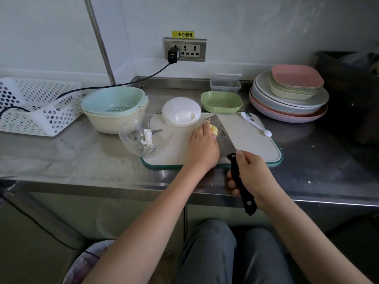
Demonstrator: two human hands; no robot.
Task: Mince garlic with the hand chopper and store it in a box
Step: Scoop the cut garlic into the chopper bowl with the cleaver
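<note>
Right hand (249, 173) grips the cleaver (223, 136) handle; its long axis points away, up-left. Left hand (203, 146), fingers relaxed, presses garlic (213, 129) against the blade's left face.

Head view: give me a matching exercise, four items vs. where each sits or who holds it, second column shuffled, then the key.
Items
1. cleaver
2. white spoon
3. chopper lid
4. clear storage box

Places or states
A. at the back of the counter, behind the green dish
B. handle gripped by the right hand, blade on the cutting board
C. lying on the board's far right corner
D. beside the open chopper bowl, at the board's far left edge

Pairs: 1-B, 2-C, 3-D, 4-A

The left hand holds the garlic against the blade.
</note>
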